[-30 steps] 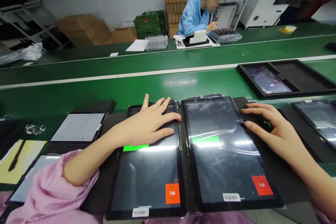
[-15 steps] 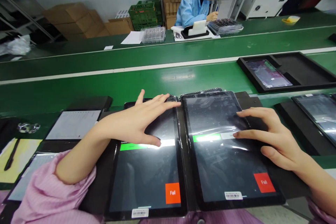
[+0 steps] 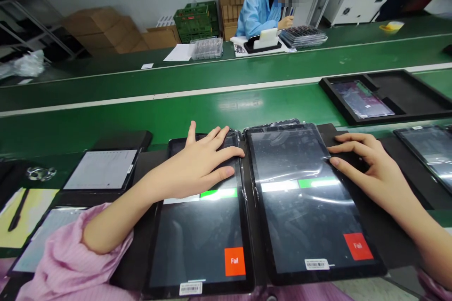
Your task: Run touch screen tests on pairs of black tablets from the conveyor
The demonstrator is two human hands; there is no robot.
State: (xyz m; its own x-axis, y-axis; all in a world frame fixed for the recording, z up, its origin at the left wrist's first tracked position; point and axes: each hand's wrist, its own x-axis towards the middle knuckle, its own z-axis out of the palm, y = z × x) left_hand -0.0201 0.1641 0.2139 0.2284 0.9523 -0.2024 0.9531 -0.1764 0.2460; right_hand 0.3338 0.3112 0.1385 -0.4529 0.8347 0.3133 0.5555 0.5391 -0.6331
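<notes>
Where I see the left hand (image 3: 199, 167): fingers wide over the left tablet (image 3: 201, 240).
Right hand (image 3: 376, 164): fingers narrowly apart by the right tablet (image 3: 307, 225) — contact I can't tell.
Tablets: side by side.

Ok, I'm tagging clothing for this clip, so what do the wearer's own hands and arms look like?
The left hand and right hand are ungloved, with no ring or watch showing. The left sleeve is pink, finely striped and bunched up on the forearm. Only an edge of the darker-looking right sleeve shows.
</notes>
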